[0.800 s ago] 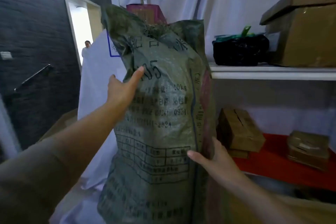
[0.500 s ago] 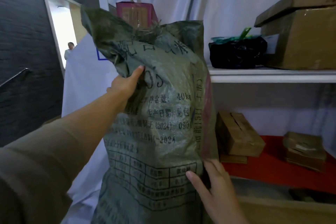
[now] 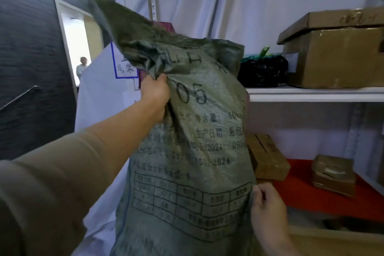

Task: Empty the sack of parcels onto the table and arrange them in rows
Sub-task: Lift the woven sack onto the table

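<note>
the sack (image 3: pixel 187 151) stands long axis upright, left hand (image 3: pixel 154 95) bunching its neck at 11 o'clock, right hand (image 3: pixel 268 208) pinching its 4 o'clock edge.

White shelf above a red-covered surface, both carrying boxes.

The white shelf (image 3: pixel 311 94) bears a large cardboard box (image 3: pixel 336 52) with its lid flap raised, and just left of that box a black plastic bag (image 3: pixel 262 71) with green at its top. Below the shelf, the red surface (image 3: pixel 299 189) holds a brown cardboard parcel (image 3: pixel 267 157) near its left end and, well to the right of it, a smaller taped parcel (image 3: pixel 333 174).
</note>
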A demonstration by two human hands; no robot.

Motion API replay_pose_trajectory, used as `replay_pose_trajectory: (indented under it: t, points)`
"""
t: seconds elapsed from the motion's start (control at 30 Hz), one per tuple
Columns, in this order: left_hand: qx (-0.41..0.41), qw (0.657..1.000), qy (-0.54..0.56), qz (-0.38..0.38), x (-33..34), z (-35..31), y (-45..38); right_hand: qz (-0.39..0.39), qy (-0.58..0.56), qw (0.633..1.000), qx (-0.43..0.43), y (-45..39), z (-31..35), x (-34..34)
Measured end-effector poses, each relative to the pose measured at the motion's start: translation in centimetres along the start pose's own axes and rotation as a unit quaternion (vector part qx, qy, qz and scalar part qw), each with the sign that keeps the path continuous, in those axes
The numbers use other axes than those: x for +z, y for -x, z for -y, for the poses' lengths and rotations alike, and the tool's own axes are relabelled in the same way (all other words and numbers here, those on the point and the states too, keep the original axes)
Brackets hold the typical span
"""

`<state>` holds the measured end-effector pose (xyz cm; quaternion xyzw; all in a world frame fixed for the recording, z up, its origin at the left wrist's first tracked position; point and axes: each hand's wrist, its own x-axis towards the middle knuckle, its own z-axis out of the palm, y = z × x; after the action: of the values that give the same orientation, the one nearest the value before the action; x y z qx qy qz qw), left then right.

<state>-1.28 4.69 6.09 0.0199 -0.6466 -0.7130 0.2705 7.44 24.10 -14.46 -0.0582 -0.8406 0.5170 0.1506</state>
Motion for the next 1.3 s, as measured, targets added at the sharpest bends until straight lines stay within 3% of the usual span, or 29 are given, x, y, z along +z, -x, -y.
replay_pose_trajectory:
  t: [0.03,0.07,0.27,0.47,0.83,1.07,1.3]
  points:
    - [0.003,1.000,0.015,0.006,0.6,-1.1,1.4,-0.128,-0.043,0.991,-0.015,0.1,-1.6,-2.0]
    - [0.004,0.999,0.031,0.008,1.0,-2.1,2.6,-0.163,-0.042,0.985,-0.038,0.8,-1.9,-3.3]
    - [0.004,0.998,0.061,-0.002,2.4,-7.3,11.7,-0.246,-0.058,0.964,-0.083,3.0,-1.2,-13.7]
    - [-0.049,0.994,0.094,-0.005,3.4,-6.8,22.9,-0.222,0.037,0.970,-0.095,10.2,-3.8,-24.9]
    - [-0.178,0.979,0.066,0.070,8.3,-3.3,38.3,-0.226,0.158,0.960,0.054,20.9,-11.4,-38.5]
    - [-0.223,0.967,0.034,0.118,11.0,-0.6,41.6,-0.254,0.210,0.940,0.091,22.2,-13.0,-42.8]
    - [-0.302,0.944,-0.017,0.129,10.7,6.0,39.3,-0.266,0.277,0.920,0.076,19.9,-13.4,-41.2]
